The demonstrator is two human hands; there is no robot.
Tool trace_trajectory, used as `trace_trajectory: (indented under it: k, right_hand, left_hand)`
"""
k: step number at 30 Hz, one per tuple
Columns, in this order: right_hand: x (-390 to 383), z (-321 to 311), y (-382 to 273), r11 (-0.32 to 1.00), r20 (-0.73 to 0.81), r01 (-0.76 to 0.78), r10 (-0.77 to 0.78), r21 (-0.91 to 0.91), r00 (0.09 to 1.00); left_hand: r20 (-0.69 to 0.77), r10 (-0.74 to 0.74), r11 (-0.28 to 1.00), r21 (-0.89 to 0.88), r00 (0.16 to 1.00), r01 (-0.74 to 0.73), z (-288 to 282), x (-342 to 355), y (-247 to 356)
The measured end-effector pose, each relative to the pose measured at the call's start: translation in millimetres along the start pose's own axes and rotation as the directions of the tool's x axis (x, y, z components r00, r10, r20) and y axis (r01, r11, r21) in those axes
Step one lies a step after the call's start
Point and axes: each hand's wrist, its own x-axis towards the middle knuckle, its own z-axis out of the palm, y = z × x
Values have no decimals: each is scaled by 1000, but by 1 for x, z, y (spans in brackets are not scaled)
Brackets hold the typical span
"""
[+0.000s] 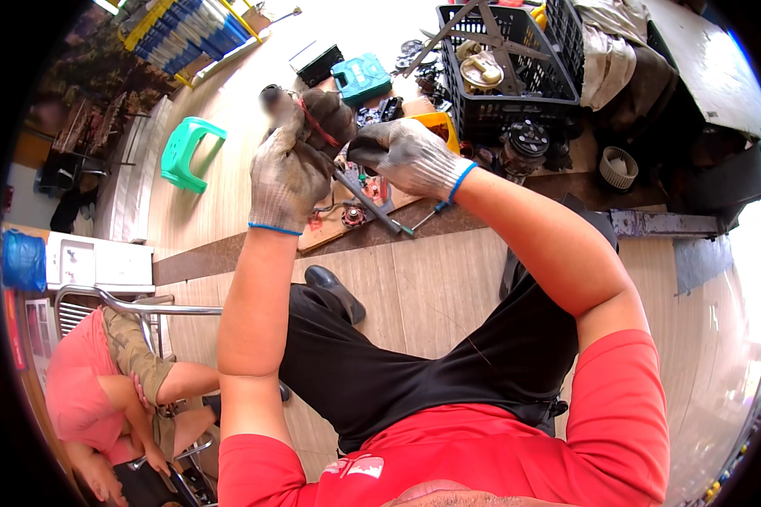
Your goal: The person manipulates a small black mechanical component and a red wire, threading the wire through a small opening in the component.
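"Left grip [287, 182] first: what's it doing?"

"It's closed on a dark, rounded part [330, 117] with a red strand [313, 127] across it, out beyond the person's knees."

"And the right grip [416, 160]?"

"Fingers curled in, just beside that part. I can't tell whether anything sits between them."

"What's underneath?"

"A grey bar [370, 203], slanting near a board [334, 236] that carries a small, round, coppery piece [353, 217]."

"Farther off?"

"A teal case [361, 79], and to its right a black crate [516, 106]. Over on the left, a green stool [177, 156] stands on the floor [397, 270]."
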Motion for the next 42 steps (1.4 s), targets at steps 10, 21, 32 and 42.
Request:
trace_trajectory:
  k: [10, 21, 32, 42]
  right_hand:
    - [10, -44, 23, 825, 5, 185, -216, -534, 976]
    - [0, -46, -27, 884, -58, 18, -51, -468, 997]
    - [-7, -2, -3, 915, 18, 285, -293, -285, 956]
    - [-8, -3, 1, 908, 71, 285, -277, -308, 958]
  left_hand:
    - [-45, -420, 702, 616, 906, 356, 37, -22, 17]
    - [-148, -107, 399, 899, 983, 179, 10, -10, -11]
    - [-173, 45, 992, 122, 984, -24, 6, 7, -19]
    - [-156, 48, 998, 58, 987, -39, 9, 7, -17]
